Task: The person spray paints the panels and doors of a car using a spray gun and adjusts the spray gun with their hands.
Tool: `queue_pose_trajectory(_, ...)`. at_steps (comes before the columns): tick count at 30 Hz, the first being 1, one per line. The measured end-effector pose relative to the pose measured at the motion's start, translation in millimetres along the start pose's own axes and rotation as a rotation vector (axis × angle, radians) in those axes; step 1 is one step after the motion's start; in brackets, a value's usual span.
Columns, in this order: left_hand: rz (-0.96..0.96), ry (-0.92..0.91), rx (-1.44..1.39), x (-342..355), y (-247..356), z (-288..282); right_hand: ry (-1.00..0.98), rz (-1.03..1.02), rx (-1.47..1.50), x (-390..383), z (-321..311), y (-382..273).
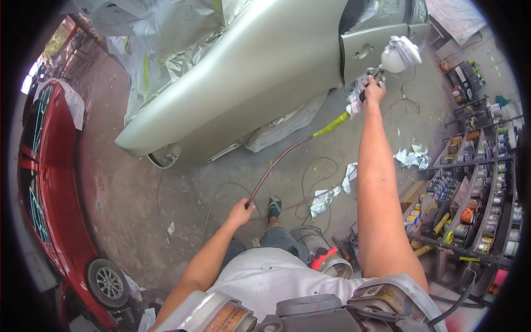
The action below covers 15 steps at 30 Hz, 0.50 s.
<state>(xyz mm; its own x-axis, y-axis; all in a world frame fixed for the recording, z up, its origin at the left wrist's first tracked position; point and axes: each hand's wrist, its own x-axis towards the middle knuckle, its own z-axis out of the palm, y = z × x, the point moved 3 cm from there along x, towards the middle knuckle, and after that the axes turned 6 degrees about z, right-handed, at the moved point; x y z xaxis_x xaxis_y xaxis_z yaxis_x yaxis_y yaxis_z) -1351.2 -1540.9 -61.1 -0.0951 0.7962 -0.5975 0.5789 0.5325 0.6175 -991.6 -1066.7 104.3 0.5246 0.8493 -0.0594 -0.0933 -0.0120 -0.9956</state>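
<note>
My right hand [375, 91] grips a spray gun with a white cup [399, 55] on top, held out beside the rear of a silver car body [276, 55]. A dark red hose [275, 162], wrapped in yellow-green tape [330, 125] near the gun, runs down to my left hand [241, 212], which is closed around it. The car has masking sheets [157, 33] over part of it and a darker door opening near the gun.
A red car [61, 199] stands at left. At right are shelves [477, 188] of cans and bottles. Cables [323, 160] and crumpled paper [326, 200] lie on the concrete floor [121, 199]. A bucket [337, 265] sits by my legs.
</note>
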Motion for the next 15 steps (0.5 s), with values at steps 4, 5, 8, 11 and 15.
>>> queue_pose_trajectory(4, -0.164, -0.013, 0.143, -18, -86, -17, -0.267, 0.145, 0.057, -67, -8, 25)
queue_pose_trajectory(5, -0.179, -0.035, 0.168, -30, -114, -25, -0.266, 0.147, 0.062, -92, -8, 25)
queue_pose_trajectory(8, -0.195, -0.066, 0.205, -54, -172, -52, -0.427, 0.204, 0.067, -180, -8, 17)
queue_pose_trajectory(11, -0.195, -0.068, 0.237, -75, -228, -74, -0.52, 0.22, 0.044, -271, -11, 17)
queue_pose_trajectory(15, -0.13, 0.005, 0.339, -100, -328, -97, -0.562, 0.194, -0.041, -408, -5, 27)
